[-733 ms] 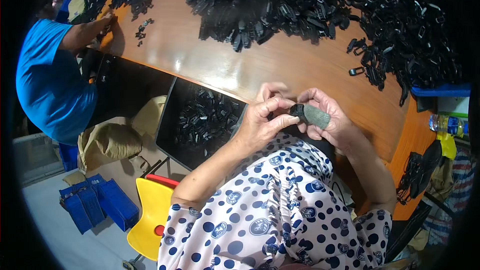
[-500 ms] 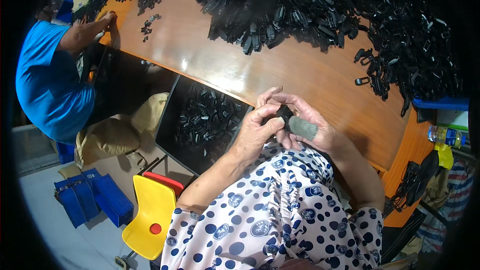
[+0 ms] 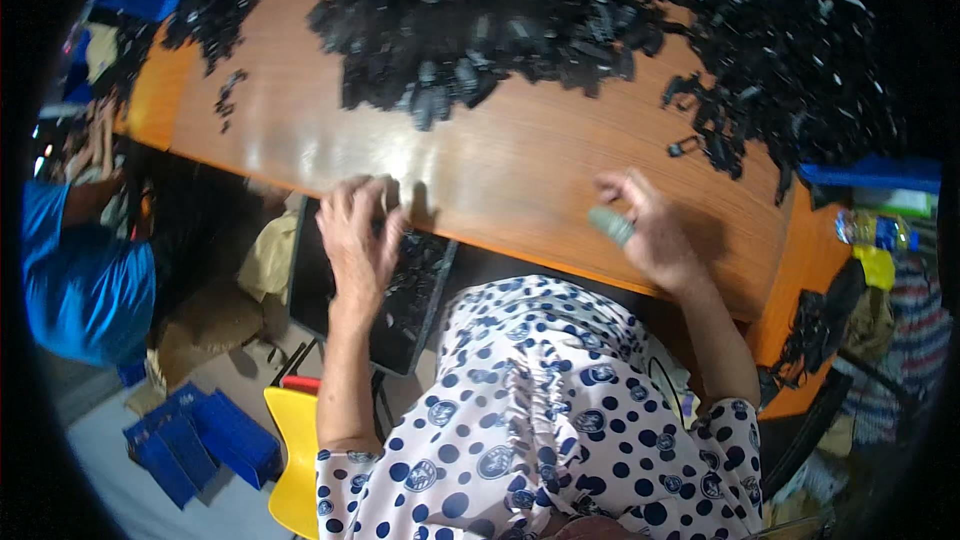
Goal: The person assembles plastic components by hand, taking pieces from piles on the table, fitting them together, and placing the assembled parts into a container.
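My left hand point(image 3: 358, 240) is over the table's front edge and the black bin point(image 3: 405, 365), fingers bent and apart, with nothing visible in them. Black plastic parts point(image 3: 415, 280) lie inside that bin, partly hidden by the hand. Just above the tabletop, further right, my right hand point(image 3: 655, 235) has its fingers loosely spread and a little blurred; I see no part in it. A grey-green ribbed cover point(image 3: 611, 226) sits on its thumb. Beyond both hands lies a large heap of black plastic buckle-like parts point(image 3: 480, 30).
Another dark heap point(image 3: 800, 70) covers the right of the wooden table point(image 3: 520, 170). A few small pieces point(image 3: 230, 100) lie at left. A person in blue point(image 3: 90, 280) sits at far left. Below are blue boxes point(image 3: 235, 435) and a yellow chair point(image 3: 290, 470). A bottle point(image 3: 870, 230) lies at right.
My hands have parted: the left moved left to the bin, the right slightly right. The dark piece held between them is no longer visible. The view has shifted too.
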`<action>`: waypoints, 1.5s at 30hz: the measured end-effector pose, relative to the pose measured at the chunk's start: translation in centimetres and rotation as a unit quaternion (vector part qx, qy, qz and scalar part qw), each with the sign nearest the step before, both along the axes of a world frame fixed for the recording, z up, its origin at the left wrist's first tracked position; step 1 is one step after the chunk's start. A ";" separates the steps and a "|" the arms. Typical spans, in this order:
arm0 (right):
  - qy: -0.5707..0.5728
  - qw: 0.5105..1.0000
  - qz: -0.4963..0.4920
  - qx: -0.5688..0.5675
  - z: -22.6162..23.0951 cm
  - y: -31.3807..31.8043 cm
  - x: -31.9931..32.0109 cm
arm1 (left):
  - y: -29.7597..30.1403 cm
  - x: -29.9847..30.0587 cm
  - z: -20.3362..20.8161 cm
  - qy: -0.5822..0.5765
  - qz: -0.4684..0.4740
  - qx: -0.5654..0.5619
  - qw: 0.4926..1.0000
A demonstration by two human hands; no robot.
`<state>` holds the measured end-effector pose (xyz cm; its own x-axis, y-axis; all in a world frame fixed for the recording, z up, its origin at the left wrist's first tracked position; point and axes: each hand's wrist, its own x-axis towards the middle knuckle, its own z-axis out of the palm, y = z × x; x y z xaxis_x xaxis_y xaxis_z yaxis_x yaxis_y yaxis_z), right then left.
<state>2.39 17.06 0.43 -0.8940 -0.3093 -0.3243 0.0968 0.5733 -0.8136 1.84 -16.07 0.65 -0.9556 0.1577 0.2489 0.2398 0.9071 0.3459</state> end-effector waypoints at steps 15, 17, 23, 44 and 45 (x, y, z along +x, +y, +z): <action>0.247 0.939 0.094 0.221 0.7 9.6 -7.2 | 5.9 -9.9 -1.8 -0.089 0.044 -0.144 0.985; 0.221 0.963 0.044 0.146 1.3 8.1 -6.6 | 5.0 -9.8 -2.6 -0.083 0.004 -0.135 0.987; -0.038 0.972 -0.132 -0.190 -1.3 5.3 -4.3 | 2.4 -6.8 -3.6 -0.111 0.000 0.175 0.978; -0.076 0.760 -0.213 -0.609 -0.8 -1.7 2.1 | 15.5 1.3 -1.6 -0.357 -0.048 0.735 0.574; -0.081 0.755 -0.214 -0.615 -0.5 -1.3 2.4 | 15.8 1.4 -1.3 -0.344 -0.064 0.713 0.608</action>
<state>4.83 15.75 -0.08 -0.9767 -0.1598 -0.1430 0.2144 -0.7175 -0.6628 3.28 -0.25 -0.65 -0.9140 0.3332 -0.2316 -0.3685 -0.4425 0.8176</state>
